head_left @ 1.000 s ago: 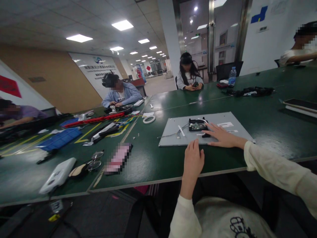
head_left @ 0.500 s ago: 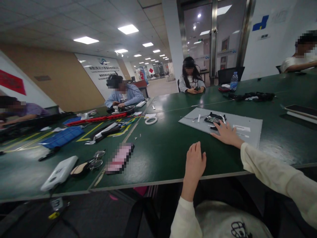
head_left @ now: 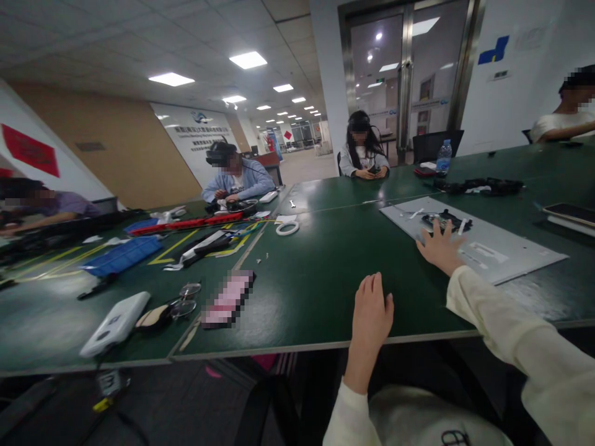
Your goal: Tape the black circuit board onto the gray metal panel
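Note:
My right hand (head_left: 437, 248) lies flat with fingers spread on a grey metal panel (head_left: 506, 251) at the right of the green table (head_left: 316, 272). Just beyond its fingertips a small black circuit board (head_left: 447, 220) with thin wires is fixed to the panel. My left hand (head_left: 370, 316) rests open, palm down, on the bare table near the front edge, apart from the panel. Both arms wear cream sleeves.
Glasses (head_left: 179, 300), a white device (head_left: 115, 324) and a pink blurred item (head_left: 229, 298) lie front left. A blue tray (head_left: 121, 255), a red bar (head_left: 186, 223) and a tape roll (head_left: 287, 228) sit farther back. Several people sit around the table; a bottle (head_left: 444, 157) stands far right.
The grey panel has turned and slid away to the right under my right hand. My left hand came off the panel's edge and now rests on the bare table.

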Tool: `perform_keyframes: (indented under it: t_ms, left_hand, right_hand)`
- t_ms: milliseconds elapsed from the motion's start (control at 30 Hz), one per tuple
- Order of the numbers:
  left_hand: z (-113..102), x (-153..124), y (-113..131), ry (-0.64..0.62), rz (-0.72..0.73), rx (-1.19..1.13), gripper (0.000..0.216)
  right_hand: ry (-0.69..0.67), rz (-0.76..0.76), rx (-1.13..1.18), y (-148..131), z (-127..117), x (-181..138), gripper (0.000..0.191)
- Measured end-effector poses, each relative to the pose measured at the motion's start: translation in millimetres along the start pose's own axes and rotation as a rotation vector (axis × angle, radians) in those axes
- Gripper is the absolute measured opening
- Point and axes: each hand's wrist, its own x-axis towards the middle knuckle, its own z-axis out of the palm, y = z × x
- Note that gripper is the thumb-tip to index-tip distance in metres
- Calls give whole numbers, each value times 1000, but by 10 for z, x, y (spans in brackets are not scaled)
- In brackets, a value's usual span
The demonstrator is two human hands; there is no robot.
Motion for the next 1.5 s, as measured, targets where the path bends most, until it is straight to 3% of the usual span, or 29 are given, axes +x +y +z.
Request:
perform_keyframes:
  t_ms: [100,200,400,700,1000,1500]
  left_hand:
    - [9,-47,1,16,7,15,46]
    - [28,-59,-2,9,0,33,47]
    - [44,-36,-6,-2,-5,48,47]
    - [34,-34,-10,-24,-31,45,47]
    - [27,-44,1,-43,-49,32,49]
    - [48,-51,-29,-83,-89,3,51]
  right_hand:
    - [77,-303,-104,90,-17,57,46]
    - [56,-427,-83,178,19,151,46]
    - [-104,-245,72,218,109,222,50]
    - [-139,-85,136,97,-32,127,52]
    - [-87,108,138,217,85,156,49]
    - [-80,131,170,599,295,222,51]
